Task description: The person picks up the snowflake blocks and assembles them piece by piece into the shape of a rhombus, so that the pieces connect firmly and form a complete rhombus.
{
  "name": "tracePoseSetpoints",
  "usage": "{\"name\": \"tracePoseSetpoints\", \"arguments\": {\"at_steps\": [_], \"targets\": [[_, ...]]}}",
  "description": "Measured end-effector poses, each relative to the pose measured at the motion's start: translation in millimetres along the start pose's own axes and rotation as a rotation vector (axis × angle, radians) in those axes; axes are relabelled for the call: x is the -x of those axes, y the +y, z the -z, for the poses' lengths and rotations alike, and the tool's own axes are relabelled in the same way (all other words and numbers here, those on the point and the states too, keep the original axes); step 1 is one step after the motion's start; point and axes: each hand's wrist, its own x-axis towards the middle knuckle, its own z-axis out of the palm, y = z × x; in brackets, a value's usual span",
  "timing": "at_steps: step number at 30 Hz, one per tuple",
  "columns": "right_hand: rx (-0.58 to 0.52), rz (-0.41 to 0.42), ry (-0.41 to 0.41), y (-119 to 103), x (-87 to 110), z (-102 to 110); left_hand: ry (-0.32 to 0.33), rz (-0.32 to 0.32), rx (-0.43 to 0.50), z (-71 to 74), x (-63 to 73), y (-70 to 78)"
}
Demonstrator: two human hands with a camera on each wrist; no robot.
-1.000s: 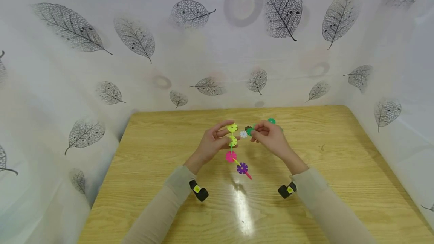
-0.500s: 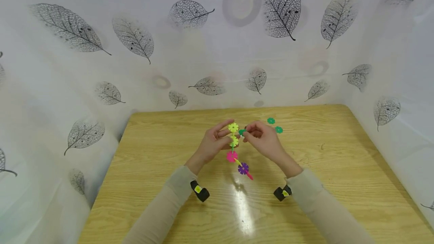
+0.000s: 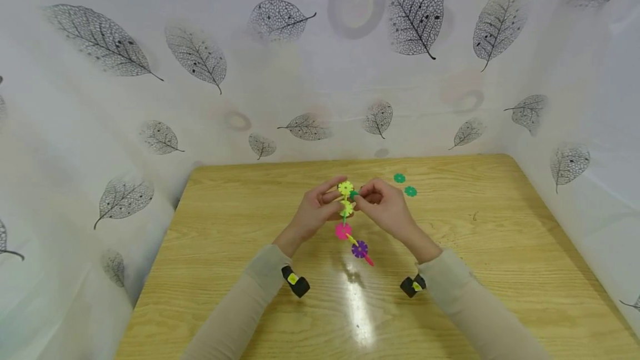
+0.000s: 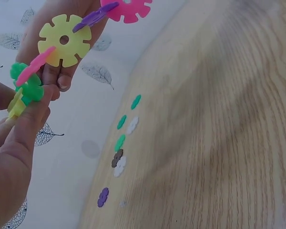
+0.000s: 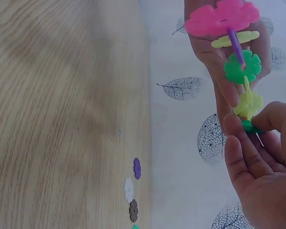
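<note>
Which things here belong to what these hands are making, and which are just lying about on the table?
In the job:
chain of linked discs, held by the left hand
green disc, pinched by the right hand at the chain's end

Lying loose on the table, perhaps spare pieces:
three green discs
two white discs
brown disc
purple disc
</note>
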Motion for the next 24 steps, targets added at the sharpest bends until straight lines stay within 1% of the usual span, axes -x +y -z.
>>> {"name": "tracePoseSetpoints", "arguments": {"at_steps": [4, 9, 14, 17, 24], "targets": [[0.002, 0.042, 0.018, 0.4, -0.2, -3.1, -0.005, 0.008, -0.021, 1.8, 0.6, -0.3], [0.008, 0.076, 0.038, -0.3, 0.6, -6.8, -0.010, 0.019, -0.078, 4.3, 2.3, 1.2], [0.031, 0.131, 0.072, -2.1, 1.8, -9.0, -0.045, -0.001, -0.108, 4.8, 2.1, 2.8], [0.036, 0.151, 0.083, -2.9, 2.1, -9.0, -0.072, -0.011, -0.091, 5.3, 1.4, 3.1], [0.037, 0.122, 0.074, -4.2, 2.8, -8.6, -0.087, -0.014, -0.049, 5.9, 1.8, 2.4]]}}
